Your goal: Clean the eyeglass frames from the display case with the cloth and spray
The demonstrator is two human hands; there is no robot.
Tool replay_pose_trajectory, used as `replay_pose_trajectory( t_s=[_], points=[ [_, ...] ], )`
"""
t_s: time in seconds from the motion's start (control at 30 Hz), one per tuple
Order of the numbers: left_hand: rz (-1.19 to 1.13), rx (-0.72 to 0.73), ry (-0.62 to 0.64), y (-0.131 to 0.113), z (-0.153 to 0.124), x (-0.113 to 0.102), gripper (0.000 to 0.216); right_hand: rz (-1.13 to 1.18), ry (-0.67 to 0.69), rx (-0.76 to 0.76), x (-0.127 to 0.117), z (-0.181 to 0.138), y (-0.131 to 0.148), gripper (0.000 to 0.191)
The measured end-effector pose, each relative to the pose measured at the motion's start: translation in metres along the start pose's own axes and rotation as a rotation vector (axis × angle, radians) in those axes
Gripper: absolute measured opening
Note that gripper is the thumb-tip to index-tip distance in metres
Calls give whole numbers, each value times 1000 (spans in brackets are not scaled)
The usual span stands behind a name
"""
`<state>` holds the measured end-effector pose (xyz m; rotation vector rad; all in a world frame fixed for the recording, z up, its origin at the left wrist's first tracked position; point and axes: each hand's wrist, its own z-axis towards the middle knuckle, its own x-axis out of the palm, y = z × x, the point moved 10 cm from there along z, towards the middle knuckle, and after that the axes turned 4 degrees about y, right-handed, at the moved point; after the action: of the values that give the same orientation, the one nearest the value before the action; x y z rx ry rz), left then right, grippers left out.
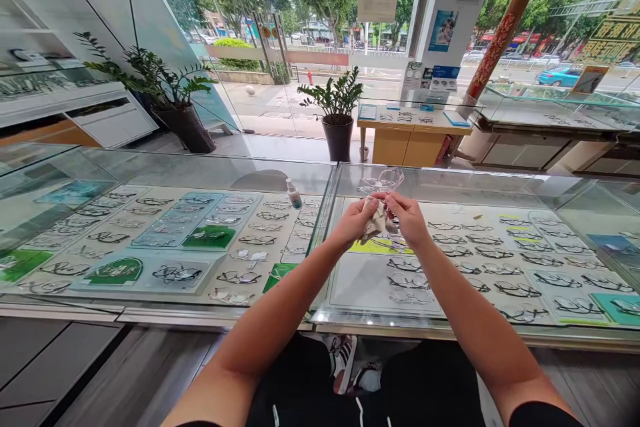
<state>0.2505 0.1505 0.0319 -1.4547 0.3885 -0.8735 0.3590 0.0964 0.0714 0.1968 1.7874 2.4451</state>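
Note:
Both my hands are raised over the glass counter (200, 170) near its middle seam. My left hand (356, 219) is closed on a small beige cleaning cloth (376, 223). My right hand (407, 215) pinches a pair of clear-framed glasses (384, 180) whose lenses stick up beyond my fingers. The cloth is pressed against the lower part of the glasses between the two hands. A small spray bottle (294, 193) with a teal label stands on the glass to the left of my hands.
Under the glass lie several rows of spectacle frames (505, 260) on trays with green cards (209, 237). Potted plants (337, 110) stand by the glass shopfront. A wooden table (410, 133) and another display case (560, 110) are at the back right.

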Motion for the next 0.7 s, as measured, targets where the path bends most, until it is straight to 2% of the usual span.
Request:
replay_pose_trajectory(
  t_s=[0.1,0.2,0.27,0.4,0.47,0.53,0.63,0.7],
  points=[
    [5,46,-79,-9,3,-16,69,42,-83,-42,-13,1,6,39],
    [81,149,-192,-29,3,-40,63,131,-139,-56,-28,2,10,34],
    [205,233,-267,-44,0,-55,56,203,-134,-18,-32,5,6,31],
    [527,357,-448,-67,-12,-75,60,287,-30,93,-23,8,-4,31],
    [622,391,-461,-72,-16,-73,46,278,48,121,-14,7,-5,35],
    [693,431,-369,-74,-17,-60,33,235,126,110,-5,5,-1,37],
    [796,523,-217,-76,-21,-33,67,152,219,41,3,1,11,38],
    [859,598,-188,-80,-27,-20,80,103,253,-4,4,0,18,37]
  ],
)
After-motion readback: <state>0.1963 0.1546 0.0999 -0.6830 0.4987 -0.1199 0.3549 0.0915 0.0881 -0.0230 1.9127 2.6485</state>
